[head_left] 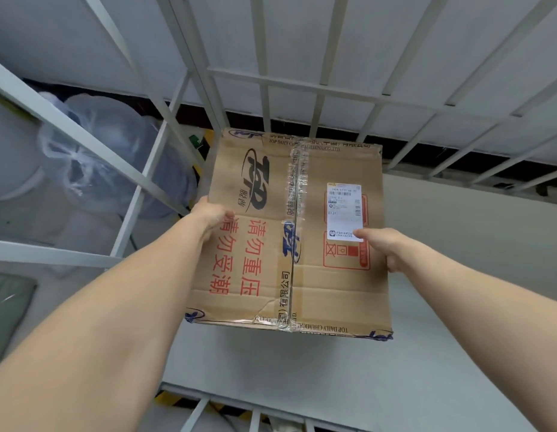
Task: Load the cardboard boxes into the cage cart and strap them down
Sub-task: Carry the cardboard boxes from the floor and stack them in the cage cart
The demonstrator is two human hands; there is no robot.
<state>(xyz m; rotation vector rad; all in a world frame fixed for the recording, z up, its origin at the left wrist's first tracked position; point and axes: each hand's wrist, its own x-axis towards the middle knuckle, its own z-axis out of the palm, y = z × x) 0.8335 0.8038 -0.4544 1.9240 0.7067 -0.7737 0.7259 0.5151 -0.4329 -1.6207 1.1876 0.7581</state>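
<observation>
1. I am watching both hands clamping the cardboard box (317, 285). The left hand (213, 218) is wrapping over its left edge. The right hand (386, 249) is pressing its thumb on the top, just beside the white shipping label (345, 210), with its fingers curling down the right side.
2. The box is sitting inside the cage cart (302, 369), over the grey floor and close to the back-left bars. I cannot tell whether its base is touching the floor yet.
3. I am judging pinched fingers to be the nearest risk. The left hand is working near the side bars, so sliding the box further that way could trap it between cardboard and steel.
4. A slip is also worrying me. Both grips are sitting on the edges rather than underneath, so a heavy load could tip the near end down and drop it hard.
5. The clear tape seam (297, 182) is looking wrinkled and the near edge (267, 310) dented. A rough landing could be splitting the flaps.
6. Leaving the box skewed or away from the corner would be wasting room for the other boxes and making the strapping loose. I am seeing no strap in view.
</observation>
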